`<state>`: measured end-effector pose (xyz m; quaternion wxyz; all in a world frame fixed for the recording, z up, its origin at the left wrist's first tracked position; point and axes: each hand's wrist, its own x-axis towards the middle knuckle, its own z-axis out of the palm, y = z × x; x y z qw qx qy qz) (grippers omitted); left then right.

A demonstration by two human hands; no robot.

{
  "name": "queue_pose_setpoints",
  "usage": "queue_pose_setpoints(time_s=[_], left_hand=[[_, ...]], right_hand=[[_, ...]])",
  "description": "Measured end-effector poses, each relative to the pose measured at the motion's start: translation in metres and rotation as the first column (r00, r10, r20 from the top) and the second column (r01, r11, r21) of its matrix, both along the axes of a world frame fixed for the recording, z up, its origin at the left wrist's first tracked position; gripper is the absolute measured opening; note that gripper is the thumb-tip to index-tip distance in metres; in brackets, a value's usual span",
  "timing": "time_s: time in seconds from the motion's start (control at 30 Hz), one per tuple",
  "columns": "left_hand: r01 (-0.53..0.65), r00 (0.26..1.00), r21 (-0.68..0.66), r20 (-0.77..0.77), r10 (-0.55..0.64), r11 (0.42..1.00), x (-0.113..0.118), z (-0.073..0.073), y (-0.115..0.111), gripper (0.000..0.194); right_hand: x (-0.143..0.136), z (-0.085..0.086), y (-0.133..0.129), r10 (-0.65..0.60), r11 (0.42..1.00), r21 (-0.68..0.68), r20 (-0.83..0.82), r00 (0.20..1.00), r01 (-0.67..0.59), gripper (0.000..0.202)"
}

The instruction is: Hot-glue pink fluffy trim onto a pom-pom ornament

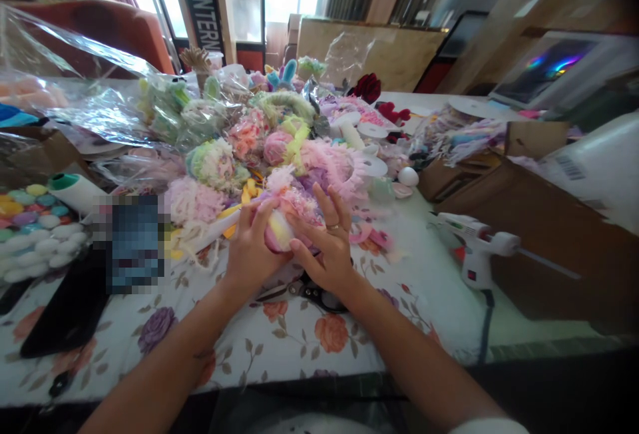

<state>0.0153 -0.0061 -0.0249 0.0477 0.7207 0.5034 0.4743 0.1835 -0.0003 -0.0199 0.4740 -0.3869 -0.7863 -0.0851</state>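
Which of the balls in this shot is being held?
The pink ball with the pale yellow patch, between the left hand and the right hand. The plain white ball, off to the right, has no hand on it.

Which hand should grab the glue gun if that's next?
Probably the right hand: the glue gun lies on its side of the table. The left hand is farther off, curled around the pastel ball, and would have to cross the right arm.
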Motion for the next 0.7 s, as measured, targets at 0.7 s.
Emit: queue_pose_setpoints(time_s=[0.7], left_hand=[[0.051,0.99,-0.111,0.133,-0.036,0.992,-0.0004,-0.0014,0.0049,0.073]], right_hand=[[-0.0001,0.0008,0.0016,0.009,0.999,-0.037,-0.025,1.0,-0.009,0.032]])
